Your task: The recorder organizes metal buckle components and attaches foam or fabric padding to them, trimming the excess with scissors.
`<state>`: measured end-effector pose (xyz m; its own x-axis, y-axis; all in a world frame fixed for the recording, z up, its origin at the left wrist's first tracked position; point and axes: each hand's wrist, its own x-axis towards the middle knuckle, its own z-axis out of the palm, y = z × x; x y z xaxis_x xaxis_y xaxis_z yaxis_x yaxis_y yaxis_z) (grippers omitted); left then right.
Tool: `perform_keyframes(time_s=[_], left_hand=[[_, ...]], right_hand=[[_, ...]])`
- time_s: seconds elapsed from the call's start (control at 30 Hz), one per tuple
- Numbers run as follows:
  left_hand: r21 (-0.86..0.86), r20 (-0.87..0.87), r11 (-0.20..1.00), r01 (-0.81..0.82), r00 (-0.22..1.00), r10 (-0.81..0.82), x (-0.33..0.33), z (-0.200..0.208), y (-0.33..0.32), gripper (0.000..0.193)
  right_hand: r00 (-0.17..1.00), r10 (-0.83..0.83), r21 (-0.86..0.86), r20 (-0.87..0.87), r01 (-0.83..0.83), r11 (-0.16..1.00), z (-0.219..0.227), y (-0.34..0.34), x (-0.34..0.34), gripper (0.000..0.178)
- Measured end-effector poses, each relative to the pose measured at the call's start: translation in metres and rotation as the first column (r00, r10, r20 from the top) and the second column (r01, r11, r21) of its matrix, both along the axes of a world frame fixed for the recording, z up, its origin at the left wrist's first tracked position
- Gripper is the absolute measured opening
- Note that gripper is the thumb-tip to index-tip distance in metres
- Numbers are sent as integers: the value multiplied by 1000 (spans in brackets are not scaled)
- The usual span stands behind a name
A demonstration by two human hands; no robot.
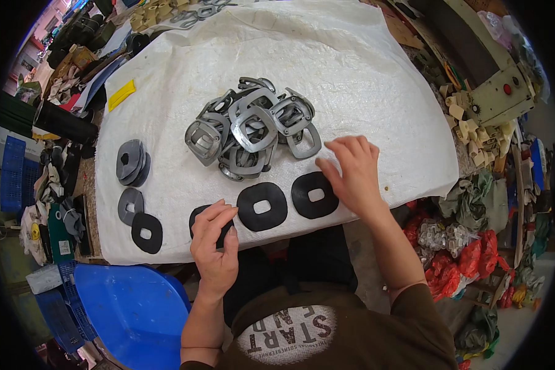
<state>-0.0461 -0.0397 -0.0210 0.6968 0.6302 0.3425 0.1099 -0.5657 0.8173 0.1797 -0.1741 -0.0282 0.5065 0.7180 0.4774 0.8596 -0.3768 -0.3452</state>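
Three black rounded-square pads with small central holes lie in a row along the near edge of a white sheet. My left hand (pixel 214 246) is over the leftmost pad (pixel 199 214), covering much of it, its thumb and fingers apart; whether it presses on the pad I cannot tell. To its right lie the middle pad (pixel 262 206) and the right pad (pixel 315 195). Just above and right of the latter is my right hand (pixel 356 172), empty, thumb and fingers spread. Its fingertips are close to a grey metal frame (pixel 304 142) at the edge of a heap of similar frames (pixel 253 128).
On the left of the white sheet (pixel 364 74) are a stack of grey pads (pixel 132 161), a loose grey pad (pixel 130 205) and another black pad (pixel 147 233). A yellow strip (pixel 121 95) lies farther back. A blue plastic tub (pixel 129 308) stands below left; red bags (pixel 468 262) lie right.
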Motion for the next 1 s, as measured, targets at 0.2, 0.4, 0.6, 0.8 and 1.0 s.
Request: perform_keyframes(time_s=[0.2,0.4,0.6,0.8,1.0], left_hand=[[118,-36,992,37,999,-33,8,2,-5,29],[180,-66,981,69,996,-58,12,4,-6,29],[72,-44,987,147,989,-144,18,5,-12,22],[-878,208,388,279,954,-215,45,5,-36,32],[-943,173,250,219,966,-191,64,10,-42,39]], right_hand=[[980,-174,-109,-98,163,981,-15,23,30,24],[919,-159,-137,-360,116,984,-16,23,40,15],[986,44,326,-162,11,945,10,-16,25,11],[924,311,158,221,-348,924,24,-42,-28,24],[906,420,103,44,-423,900,13,-50,-38,27]])
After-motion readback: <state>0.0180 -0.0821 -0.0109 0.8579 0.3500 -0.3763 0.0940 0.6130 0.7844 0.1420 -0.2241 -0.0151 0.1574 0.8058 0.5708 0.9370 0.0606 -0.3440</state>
